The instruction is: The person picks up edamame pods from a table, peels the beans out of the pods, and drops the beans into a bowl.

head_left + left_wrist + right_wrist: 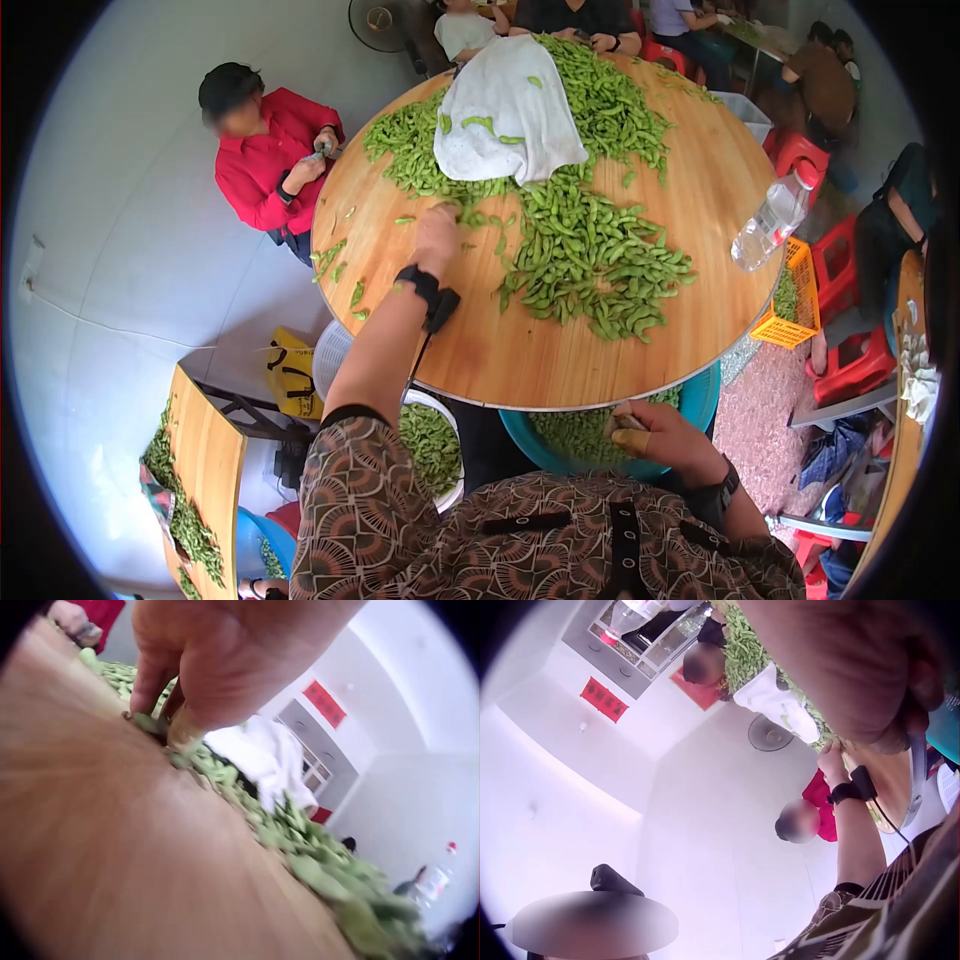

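My left hand (437, 240) reaches over the round wooden table to the near left edge of a heap of green edamame pods (590, 250). Its fingertips are down at the tabletop, pinching a pod (148, 723) in the left wrist view; a tan covering shows on one digit. My right hand (665, 440) hangs below the table's front edge, over a teal basin (512, 432) with green pods or beans inside. Its fingers are bent, with a yellowish covering at one tip; I cannot tell whether they hold anything. A white cloth (510, 110) lies over the back of the heap.
A clear bottle (770, 225) with a red cap lies toward the table's right side. Below the table stand a white bucket (457, 480) of pods and an orange crate (790, 325). A person in red (270, 160) is at the left; other people sit behind.
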The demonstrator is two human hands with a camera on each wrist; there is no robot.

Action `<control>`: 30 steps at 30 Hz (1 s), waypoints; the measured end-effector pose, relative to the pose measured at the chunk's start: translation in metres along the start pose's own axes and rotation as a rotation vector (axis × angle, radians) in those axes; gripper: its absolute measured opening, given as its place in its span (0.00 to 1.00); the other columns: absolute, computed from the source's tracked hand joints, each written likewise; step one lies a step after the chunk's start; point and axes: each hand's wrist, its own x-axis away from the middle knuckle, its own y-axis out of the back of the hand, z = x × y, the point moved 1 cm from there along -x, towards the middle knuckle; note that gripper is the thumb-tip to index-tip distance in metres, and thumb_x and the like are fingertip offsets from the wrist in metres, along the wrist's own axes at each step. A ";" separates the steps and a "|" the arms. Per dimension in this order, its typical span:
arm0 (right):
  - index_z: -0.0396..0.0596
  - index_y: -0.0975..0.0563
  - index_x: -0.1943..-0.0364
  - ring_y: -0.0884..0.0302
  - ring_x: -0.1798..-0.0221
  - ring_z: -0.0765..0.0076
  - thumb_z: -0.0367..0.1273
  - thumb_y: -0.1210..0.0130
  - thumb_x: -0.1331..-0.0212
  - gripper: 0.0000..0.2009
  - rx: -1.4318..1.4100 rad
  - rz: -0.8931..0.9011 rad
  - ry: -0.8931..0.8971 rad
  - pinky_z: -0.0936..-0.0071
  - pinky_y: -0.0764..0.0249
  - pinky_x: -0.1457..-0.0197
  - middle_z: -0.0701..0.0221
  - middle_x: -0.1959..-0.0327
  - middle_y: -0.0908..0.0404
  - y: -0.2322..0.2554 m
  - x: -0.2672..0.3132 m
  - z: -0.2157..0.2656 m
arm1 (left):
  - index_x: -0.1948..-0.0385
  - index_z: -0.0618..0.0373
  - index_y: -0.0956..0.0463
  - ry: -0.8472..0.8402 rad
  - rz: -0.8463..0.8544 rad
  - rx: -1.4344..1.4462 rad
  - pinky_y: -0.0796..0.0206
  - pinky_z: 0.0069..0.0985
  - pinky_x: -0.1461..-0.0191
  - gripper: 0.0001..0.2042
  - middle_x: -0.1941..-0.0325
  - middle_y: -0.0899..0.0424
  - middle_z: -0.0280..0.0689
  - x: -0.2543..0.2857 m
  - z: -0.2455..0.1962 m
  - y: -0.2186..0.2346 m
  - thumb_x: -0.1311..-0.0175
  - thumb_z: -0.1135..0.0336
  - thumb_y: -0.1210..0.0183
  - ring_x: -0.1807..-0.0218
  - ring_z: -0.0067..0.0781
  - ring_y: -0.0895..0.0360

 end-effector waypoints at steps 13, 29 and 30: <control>0.45 0.28 0.54 0.39 0.79 0.83 0.31 0.55 0.32 0.08 -0.245 -0.018 -0.077 0.83 0.42 0.77 0.76 0.76 0.31 -0.013 -0.001 0.013 | 0.66 0.63 0.20 -0.099 0.000 0.170 0.27 0.39 0.54 0.07 0.63 0.18 0.54 0.046 -0.024 0.043 0.46 0.73 0.42 0.58 0.54 0.20; 0.44 0.27 0.54 0.39 0.81 0.85 0.30 0.54 0.32 0.08 -0.139 -0.050 0.046 0.83 0.42 0.79 0.77 0.78 0.31 -0.017 -0.006 0.025 | 0.55 0.55 0.21 -0.298 -0.035 0.160 0.31 0.35 0.60 0.13 0.67 0.19 0.47 0.120 -0.050 0.037 0.43 0.72 0.39 0.64 0.50 0.22; 0.44 0.27 0.54 0.39 0.82 0.85 0.30 0.54 0.32 0.08 -0.132 -0.054 0.067 0.83 0.42 0.79 0.77 0.77 0.31 -0.016 -0.006 0.025 | 0.54 0.55 0.21 -0.334 -0.063 0.182 0.31 0.36 0.60 0.13 0.68 0.20 0.46 0.124 -0.054 0.042 0.42 0.72 0.40 0.65 0.51 0.23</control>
